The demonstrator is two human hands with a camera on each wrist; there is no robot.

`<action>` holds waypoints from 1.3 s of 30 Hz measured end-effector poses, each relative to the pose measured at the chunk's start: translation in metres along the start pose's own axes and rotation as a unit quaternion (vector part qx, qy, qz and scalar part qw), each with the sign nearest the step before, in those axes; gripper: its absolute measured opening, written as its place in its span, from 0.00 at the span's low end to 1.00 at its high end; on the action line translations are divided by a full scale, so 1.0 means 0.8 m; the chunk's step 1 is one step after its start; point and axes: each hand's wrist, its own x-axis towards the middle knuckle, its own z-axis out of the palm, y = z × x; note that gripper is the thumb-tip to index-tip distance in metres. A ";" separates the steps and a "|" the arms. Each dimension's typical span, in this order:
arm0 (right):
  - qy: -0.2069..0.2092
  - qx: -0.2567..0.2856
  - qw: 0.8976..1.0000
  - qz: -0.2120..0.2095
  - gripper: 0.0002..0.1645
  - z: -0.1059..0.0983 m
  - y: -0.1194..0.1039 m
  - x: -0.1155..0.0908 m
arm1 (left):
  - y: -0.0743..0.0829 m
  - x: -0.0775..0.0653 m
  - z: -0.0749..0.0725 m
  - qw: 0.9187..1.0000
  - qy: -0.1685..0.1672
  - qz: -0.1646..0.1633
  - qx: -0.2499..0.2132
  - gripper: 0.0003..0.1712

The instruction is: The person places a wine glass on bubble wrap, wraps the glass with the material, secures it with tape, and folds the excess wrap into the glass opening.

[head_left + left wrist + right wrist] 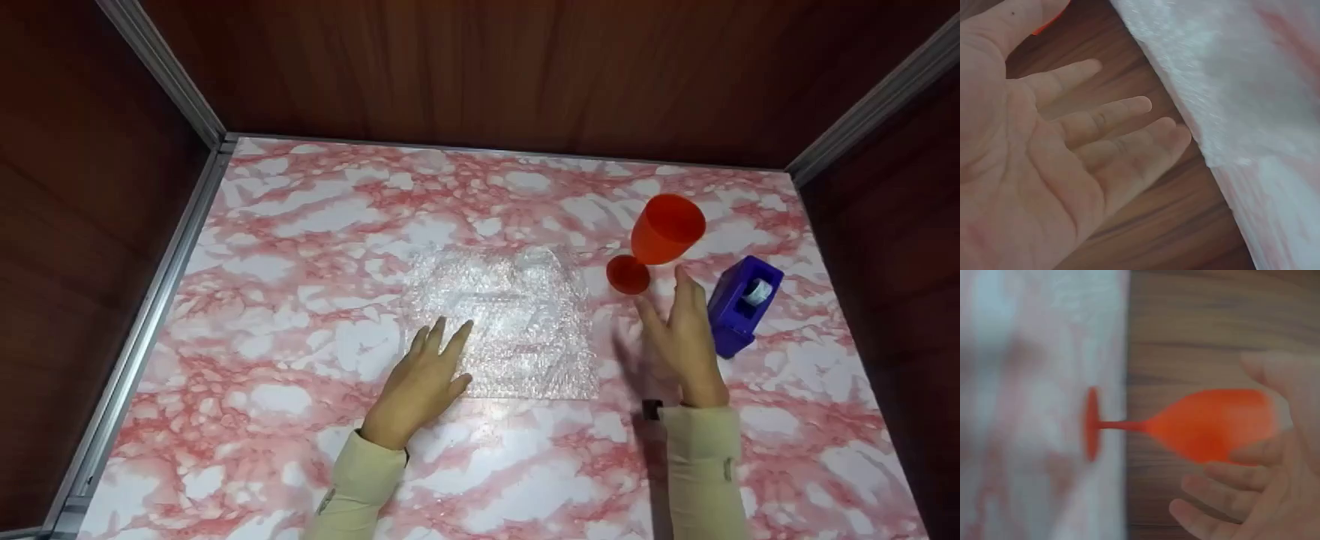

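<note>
An orange stemmed goblet (661, 238) stands upright on the table's right side, its round foot toward me in the head view. My right hand (686, 341) reaches close to it, thumb and fingers spread apart. The right wrist view shows the goblet's bowl (1207, 427) between thumb and fingers, partly overlapped by a finger, and the picture is blurred. A sheet of clear bubble wrap (525, 330) lies flat in the middle. Over its left edge hovers my left hand (420, 386) with fingers extended, and its palm holds nothing in the left wrist view.
A purple tape dispenser (731, 315) with a roll of tape sits just right of my right hand. The red-and-white marbled tabletop (285, 450) is bounded by dark wood panels (487, 75) at the back and both sides, with metal edging.
</note>
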 end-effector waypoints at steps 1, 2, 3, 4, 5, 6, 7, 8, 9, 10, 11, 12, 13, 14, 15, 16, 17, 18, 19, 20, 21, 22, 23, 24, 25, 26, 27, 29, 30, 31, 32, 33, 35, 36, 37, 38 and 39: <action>0.001 0.005 1.000 0.009 0.43 0.003 0.008 0.007 | -0.004 -0.002 0.001 1.000 0.000 -0.003 -0.010 0.43; 0.000 0.010 1.000 0.022 0.42 0.007 0.015 0.013 | -0.007 -0.005 0.002 1.000 0.000 -0.005 -0.018 0.43; -0.003 0.016 0.999 0.036 0.41 0.011 0.022 0.019 | -0.010 -0.007 0.004 1.000 0.000 -0.007 -0.027 0.42; -0.007 0.025 0.998 0.051 0.40 0.014 0.027 0.025 | -0.013 -0.010 0.006 0.999 0.003 -0.004 -0.032 0.41; -0.012 0.037 0.997 0.067 0.38 0.018 0.032 0.031 | -0.016 -0.012 0.008 0.999 0.007 -0.001 -0.037 0.39; -0.017 0.053 0.995 0.088 0.36 0.022 0.036 0.036 | -0.019 -0.013 0.010 0.999 0.008 0.002 -0.041 0.36; -0.021 0.066 0.992 0.107 0.35 0.025 0.040 0.041 | -0.022 -0.015 0.012 0.999 0.011 0.006 -0.042 0.33; -0.023 0.079 0.989 0.123 0.32 0.029 0.042 0.046 | -0.024 -0.015 0.014 0.999 0.014 0.011 -0.043 0.29; -0.024 0.090 0.987 0.134 0.30 0.034 0.045 0.050 | -0.026 -0.016 0.016 0.999 0.018 0.016 -0.044 0.26; -0.024 0.096 0.985 0.143 0.28 0.039 0.046 0.053 | -0.029 -0.017 0.018 0.999 0.021 0.020 -0.044 0.24; -0.020 0.098 0.984 0.148 0.25 0.043 0.048 0.055 | -0.031 -0.018 0.020 0.998 0.023 0.023 -0.044 0.22; -0.013 0.099 0.984 0.148 0.23 0.048 0.049 0.058 | -0.033 -0.018 0.022 0.998 0.027 0.026 -0.042 0.21; -0.006 0.096 0.985 0.146 0.20 0.052 0.049 0.060 | -0.035 -0.017 0.024 0.998 0.033 0.030 -0.039 0.21; 0.002 0.094 0.985 0.142 0.19 0.056 0.050 0.061 | -0.037 -0.017 0.026 0.998 0.039 0.033 -0.035 0.21; 0.009 0.092 0.986 0.140 0.17 0.059 0.050 0.063 | -0.038 -0.017 0.027 0.998 0.046 0.035 -0.032 0.22; 0.015 0.088 0.986 0.139 0.16 0.062 0.050 0.064 | -0.039 -0.016 0.028 0.998 0.053 0.037 -0.028 0.22; 0.020 0.085 0.987 0.138 0.16 0.065 0.050 0.065 | -0.040 -0.016 0.029 0.997 0.059 0.040 -0.023 0.22; 0.025 0.083 0.986 0.139 0.16 0.067 0.051 0.066 | -0.041 -0.015 0.030 0.997 0.066 0.042 -0.020 0.22; 0.029 0.082 0.986 0.141 0.16 0.069 0.051 0.067 | -0.041 -0.015 0.030 0.996 0.071 0.044 -0.017 0.22; 0.033 0.080 0.986 0.142 0.16 0.071 0.051 0.068 | -0.042 -0.015 0.030 0.996 0.073 0.045 -0.014 0.22; 0.038 0.080 0.986 0.144 0.15 0.072 0.052 0.069 | -0.042 -0.014 0.030 0.996 0.073 0.045 -0.013 0.22; 0.042 0.077 0.986 0.145 0.15 0.073 0.052 0.069 | -0.042 -0.014 0.030 0.996 0.072 0.045 -0.012 0.22; 0.047 0.077 0.985 0.145 0.15 0.074 0.052 0.069 | -0.042 -0.014 0.030 0.997 0.070 0.044 -0.011 0.22; 0.051 0.078 0.985 0.144 0.15 0.074 0.051 0.069 | -0.042 -0.013 0.030 0.997 0.067 0.041 -0.011 0.22; 0.055 0.077 0.985 0.141 0.15 0.072 0.051 0.068 | -0.042 -0.012 0.030 0.997 0.059 0.039 -0.011 0.23; 0.061 0.074 0.986 0.135 0.14 0.070 0.050 0.067 | -0.041 -0.012 0.030 0.998 0.052 0.035 -0.010 0.23; 0.066 0.070 0.987 0.129 0.14 0.068 0.049 0.065 | -0.040 -0.011 0.029 0.998 0.046 0.032 -0.009 0.23; 0.073 0.061 0.989 0.114 0.14 0.062 0.043 0.062 | -0.038 -0.008 0.029 0.999 0.039 0.032 -0.007 0.23; 0.073 0.056 0.990 0.106 0.14 0.057 0.041 0.059 | -0.038 -0.007 0.029 0.999 0.033 0.031 -0.007 0.23; 0.074 0.051 0.991 0.099 0.14 0.053 0.037 0.057 | -0.037 -0.006 0.029 0.999 0.029 0.032 -0.007 0.22; 0.074 0.048 0.992 0.094 0.15 0.049 0.033 0.053 | -0.036 -0.004 0.030 0.999 0.030 0.034 -0.007 0.22; 0.073 0.046 0.992 0.090 0.15 0.044 0.028 0.049 | -0.035 -0.003 0.030 0.999 0.030 0.036 -0.008 0.22; 0.068 0.038 0.994 0.082 0.15 0.036 0.019 0.040 | -0.033 0.000 0.033 0.999 0.030 0.042 -0.007 0.22; 0.067 0.034 0.994 0.077 0.14 0.033 0.015 0.035 | -0.031 0.002 0.035 0.999 0.028 0.043 -0.006 0.22; 0.067 0.031 0.995 0.072 0.14 0.029 0.010 0.029 | -0.028 0.004 0.035 0.999 0.027 0.045 -0.003 0.22; 0.067 0.028 0.995 0.065 0.13 0.026 0.005 0.023 | -0.026 0.005 0.036 0.999 0.024 0.045 -0.001 0.22; 0.066 0.024 0.996 0.060 0.13 0.023 0.000 0.017 | -0.023 0.007 0.038 0.999 0.020 0.046 0.002 0.22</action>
